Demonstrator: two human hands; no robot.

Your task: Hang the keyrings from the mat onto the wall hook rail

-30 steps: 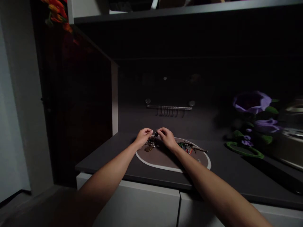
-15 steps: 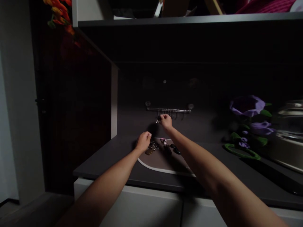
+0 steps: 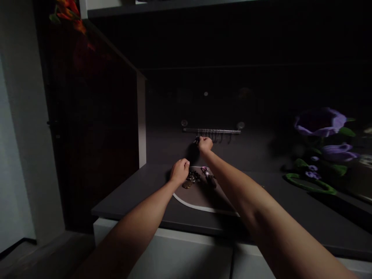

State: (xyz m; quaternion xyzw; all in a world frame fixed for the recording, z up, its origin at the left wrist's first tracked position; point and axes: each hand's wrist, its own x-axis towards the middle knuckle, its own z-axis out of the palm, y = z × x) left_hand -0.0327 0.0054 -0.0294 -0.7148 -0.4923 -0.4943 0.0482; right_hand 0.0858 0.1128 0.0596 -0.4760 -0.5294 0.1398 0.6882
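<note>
a small dark metal key bunch (image 3: pixel 196 140) is pinched in the closed fingers of the right hand (image 3: pixel 205 144), just under the left part of a slim metal hook rail (image 3: pixel 212 131). most of the bunch is hidden by the fingers and lost in shadow, so its shape is hard to make out. only a short end shows, pointing left out of the hand, and its long axis cannot be read. it sits close to the row of small hooks (image 3: pixel 216 136) under the rail, but whether it touches 1 i cannot tell. 2 round suction cups hold the rail to the dark back wall, the left one (image 3: pixel 184 123) and the right one (image 3: pixel 240 125) at either end.

the left hand (image 3: pixel 180 171) is curled shut, and anything inside it would be hidden. it is just beside a heap of metal keys (image 3: pixel 191 178) and a pink-tagged key (image 3: pixel 205 170), both lying on a brown oval mat with a white rim (image 3: pixel 203 209). the mat is partly cut off by the right forearm and its shadow. the mat lies on a dark grey bench (image 3: pixel 130 201), with purple fabric flowers (image 3: pixel 319 122) well off to the right.
</note>
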